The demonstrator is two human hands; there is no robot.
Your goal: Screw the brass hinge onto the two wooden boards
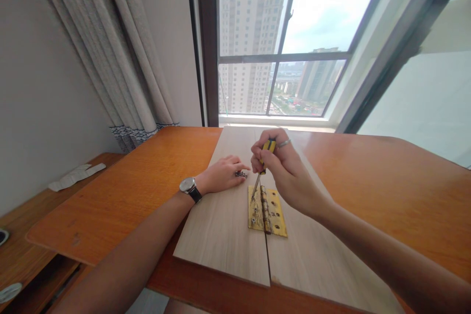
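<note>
Two pale wood boards lie edge to edge, the left board [221, 221] and the right board [316, 255], with a brass hinge [267, 211] spanning their seam. My right hand [283, 171] is shut on a yellow-handled screwdriver [268, 146], and its thin shaft slants down to the hinge's left leaf. Its tip appears to touch the leaf near a screw hole. My left hand [221, 175] rests palm down on the left board, wearing a wristwatch [190, 189]. A small cluster of screws [241, 174] lies just beyond its fingertips.
The boards sit on an orange wooden table [386, 181], with its far edge before a large window [283, 44]. A grey curtain [128, 59] hangs at the left. A lower wooden surface [33, 206] holding white paper [77, 176] lies left of the table.
</note>
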